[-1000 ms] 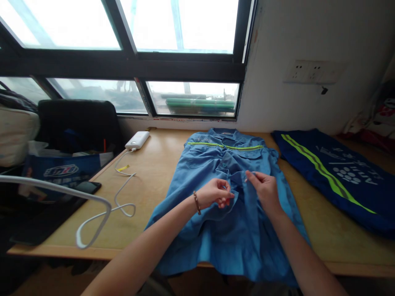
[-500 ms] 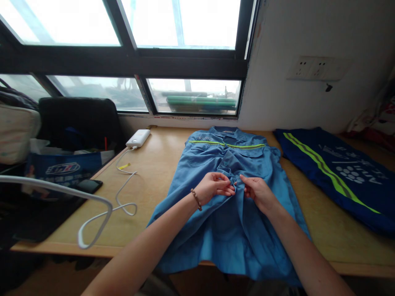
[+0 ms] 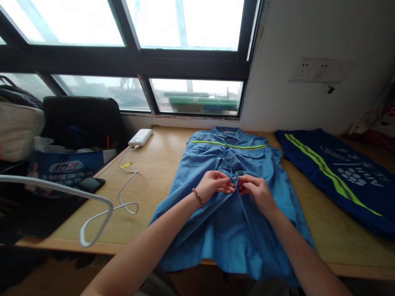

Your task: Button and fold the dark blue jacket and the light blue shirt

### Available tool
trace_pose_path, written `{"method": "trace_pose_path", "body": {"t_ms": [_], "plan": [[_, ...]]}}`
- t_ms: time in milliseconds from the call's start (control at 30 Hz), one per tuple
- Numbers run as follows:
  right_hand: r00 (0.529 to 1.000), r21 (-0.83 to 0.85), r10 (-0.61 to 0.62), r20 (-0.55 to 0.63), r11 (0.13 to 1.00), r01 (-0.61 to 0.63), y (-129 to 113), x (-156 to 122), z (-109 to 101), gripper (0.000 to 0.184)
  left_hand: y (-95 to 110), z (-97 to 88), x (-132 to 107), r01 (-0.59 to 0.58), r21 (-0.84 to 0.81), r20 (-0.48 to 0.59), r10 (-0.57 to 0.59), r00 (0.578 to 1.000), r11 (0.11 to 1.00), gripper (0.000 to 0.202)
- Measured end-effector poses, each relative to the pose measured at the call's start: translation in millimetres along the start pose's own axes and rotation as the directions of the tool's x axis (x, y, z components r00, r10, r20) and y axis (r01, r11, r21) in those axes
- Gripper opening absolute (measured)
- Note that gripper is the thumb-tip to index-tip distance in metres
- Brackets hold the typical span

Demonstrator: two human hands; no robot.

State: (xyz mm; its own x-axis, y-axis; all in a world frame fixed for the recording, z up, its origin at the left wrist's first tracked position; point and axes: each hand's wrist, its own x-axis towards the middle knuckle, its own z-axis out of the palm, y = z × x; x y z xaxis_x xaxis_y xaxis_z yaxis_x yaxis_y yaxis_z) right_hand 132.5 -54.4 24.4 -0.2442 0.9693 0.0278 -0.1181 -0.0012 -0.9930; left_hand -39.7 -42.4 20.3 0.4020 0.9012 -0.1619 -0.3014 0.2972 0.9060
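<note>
A light blue work shirt (image 3: 197,164) with a yellow-green stripe across the chest lies front up on the table, collar toward the window and lower hem hanging over the near edge. My left hand (image 3: 215,183), a beaded bracelet at its wrist, pinches one front edge of the shirt. Close against it, my right hand (image 3: 255,190) grips the other front edge, fingertips behind the raised placket. The two edges meet between my hands, lifted into folds. Whether a button sits between the fingertips cannot be made out.
A folded dark blue garment (image 3: 333,172) with a reflective stripe lies at right on the wooden table (image 3: 163,152). At left are a white power bank (image 3: 140,137) with a looping white cable (image 3: 127,187), a dark phone-like object (image 3: 91,185) and a blue bag (image 3: 66,166).
My right fingers have moved from the front of the placket to behind its edge, turning it up toward the left hand. The left hand keeps its pinch. The view shifts slightly.
</note>
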Motion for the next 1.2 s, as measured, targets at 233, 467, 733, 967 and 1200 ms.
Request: {"method": "trace_pose_path", "body": {"t_ms": [233, 467, 733, 967, 1200], "plan": [[0.986, -0.216, -0.148, -0.075, 0.968, 0.129, 7, 3, 4, 0.015, -2, -1.6, 2, -0.026, 0.044, 0.0, 0.026, 1.0, 0.999, 0.031], [0.955, -0.334, -0.257, -0.151, 0.922, 0.195, 10, 0, 8, 0.011, -7, -3.3, 6, -0.039, 0.107, 0.0, 0.039, 0.999, 0.994, 0.033], [0.926, -0.443, -0.341, -0.163, 0.864, 0.24, 10, -3, 9, 0.012, -8, -4.3, 6, -0.056, 0.102, 0.075, 0.048, 0.996, 0.993, 0.031], [0.957, -0.444, -0.267, -0.112, 0.875, 0.192, 15, 3, 4, 0.013, -10, -0.3, 5, -0.106, 0.166, 0.045, 0.1, 0.994, 0.98, 0.032], [0.93, -0.62, -0.367, -0.015, 0.733, 0.28, 17, 3, 6, 0.01, -13, 5.2, 5, -0.092, 0.228, -0.064, 0.109, 0.992, 0.969, 0.035]]}}
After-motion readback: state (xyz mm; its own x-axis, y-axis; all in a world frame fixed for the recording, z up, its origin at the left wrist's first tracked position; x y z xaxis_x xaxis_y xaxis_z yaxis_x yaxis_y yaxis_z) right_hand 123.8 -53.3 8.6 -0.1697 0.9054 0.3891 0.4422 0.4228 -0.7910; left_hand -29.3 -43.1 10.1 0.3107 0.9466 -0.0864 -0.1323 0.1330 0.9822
